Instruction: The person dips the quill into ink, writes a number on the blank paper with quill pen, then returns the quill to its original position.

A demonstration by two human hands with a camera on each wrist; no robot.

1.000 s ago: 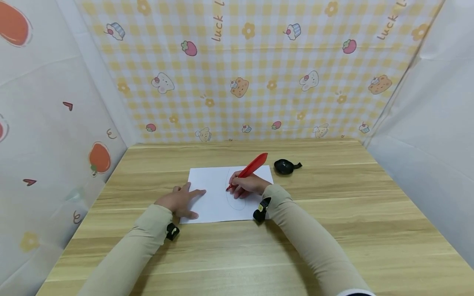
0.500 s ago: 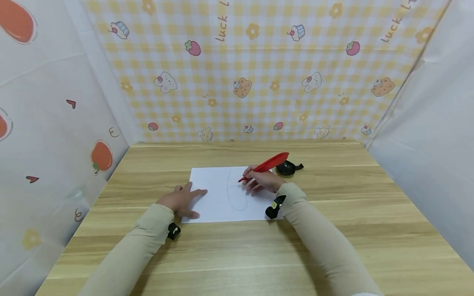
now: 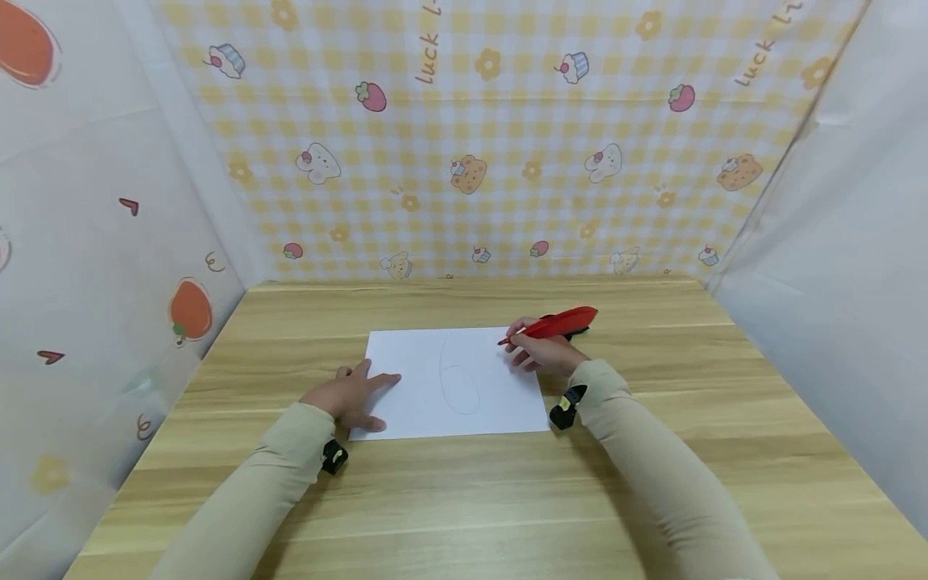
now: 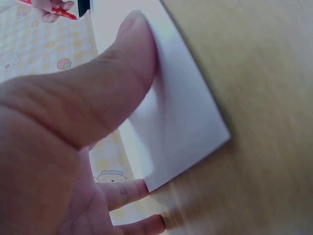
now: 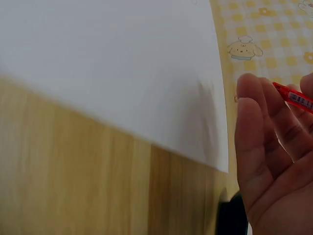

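A white sheet of paper [image 3: 413, 415] lies on the wooden table, bearing a thin pencil-like line shaped like a 6. Spread over the sheet's left edge is my left hand [image 3: 351, 397], thumb and fingers resting on it. My right hand [image 3: 545, 352] pinches a red feather pen [image 3: 561, 324] above the sheet's upper right edge. In the right wrist view, the pen's red shaft [image 5: 296, 99] shows a printed label, and the other fingers are loosely bent. Its tip appears lifted off the paper. In the left wrist view, my thumb [image 4: 112, 83] lies near the paper's corner.
A black object [image 3: 577, 333] sits at the back right, mostly hidden behind the pen and right hand. Wood-grain tabletop [image 3: 435, 507] surrounds the sheet. A yellow checked cloth [image 3: 507, 121] hangs behind the table, with pale cloths at both sides.
My right hand has moved right with the pen, away from the drawn line to the sheet's edge. The loop now shows whole. My left hand has stayed in place.
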